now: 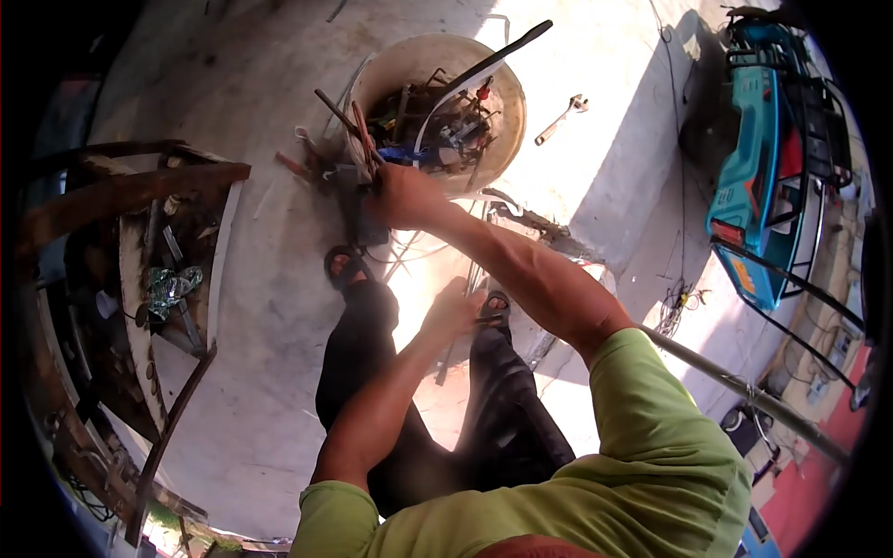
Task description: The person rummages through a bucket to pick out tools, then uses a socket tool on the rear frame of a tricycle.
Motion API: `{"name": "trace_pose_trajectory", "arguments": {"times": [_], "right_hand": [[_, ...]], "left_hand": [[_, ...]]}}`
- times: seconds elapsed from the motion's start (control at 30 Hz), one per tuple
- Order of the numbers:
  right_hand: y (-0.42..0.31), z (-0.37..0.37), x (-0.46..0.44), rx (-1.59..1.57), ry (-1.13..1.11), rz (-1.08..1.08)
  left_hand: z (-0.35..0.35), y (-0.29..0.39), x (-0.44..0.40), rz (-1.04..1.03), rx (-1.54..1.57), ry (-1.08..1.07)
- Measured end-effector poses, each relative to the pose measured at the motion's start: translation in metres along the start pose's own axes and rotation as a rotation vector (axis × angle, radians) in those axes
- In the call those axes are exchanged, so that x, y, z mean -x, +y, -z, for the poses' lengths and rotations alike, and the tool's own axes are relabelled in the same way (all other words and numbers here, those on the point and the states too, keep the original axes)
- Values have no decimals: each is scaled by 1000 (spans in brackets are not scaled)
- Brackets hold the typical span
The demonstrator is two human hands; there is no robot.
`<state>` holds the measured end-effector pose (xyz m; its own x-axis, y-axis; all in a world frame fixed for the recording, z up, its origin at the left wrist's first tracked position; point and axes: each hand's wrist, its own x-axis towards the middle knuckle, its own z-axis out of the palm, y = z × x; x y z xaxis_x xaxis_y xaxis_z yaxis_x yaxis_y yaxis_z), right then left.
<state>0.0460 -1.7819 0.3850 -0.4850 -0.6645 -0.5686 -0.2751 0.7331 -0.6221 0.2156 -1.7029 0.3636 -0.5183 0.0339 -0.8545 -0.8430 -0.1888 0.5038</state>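
My right hand is closed at the near rim of a large round bucket. A tool with a long reddish handle sticks up from its fingers; the tool's kind is not clear. Just below this hand is a dark object, partly hidden. My left hand hangs lower, between my knees, blurred, with its fingers hard to make out. Thin metal strips show around it, and I cannot tell whether it grips them. Inside the bucket lie jumbled tools and metal scraps, with a long dark-ended bar leaning out.
An adjustable wrench lies on the concrete floor right of the bucket. Red-handled pliers rest left of it. A rusty metal frame stands at the left. On the right are a teal machine, a pole and loose cables.
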Motion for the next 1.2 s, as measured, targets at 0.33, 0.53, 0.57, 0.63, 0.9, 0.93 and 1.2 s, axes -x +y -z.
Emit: {"name": "trace_pose_trajectory", "arguments": {"times": [0.33,0.53,0.57,0.63,0.9,0.93,1.2], "right_hand": [[64,105,32,-391,22,-50],[129,131,-26,-599,1,-292],[129,128,-36,-480,-30,-286],[125,118,-51,-223,-42,-277],[135,94,-100,-170,-114,-231],[131,96,-99,-248,-119,-268],[16,84,-107,-197,-163,-39]], "left_hand": [[6,14,11,-32,55,34],[1,18,7,-69,126,5],[1,19,8,-61,151,-6],[2,21,7,-38,82,-4],[11,27,11,44,152,6],[10,29,13,43,163,13],[-2,34,7,33,168,-16]]}}
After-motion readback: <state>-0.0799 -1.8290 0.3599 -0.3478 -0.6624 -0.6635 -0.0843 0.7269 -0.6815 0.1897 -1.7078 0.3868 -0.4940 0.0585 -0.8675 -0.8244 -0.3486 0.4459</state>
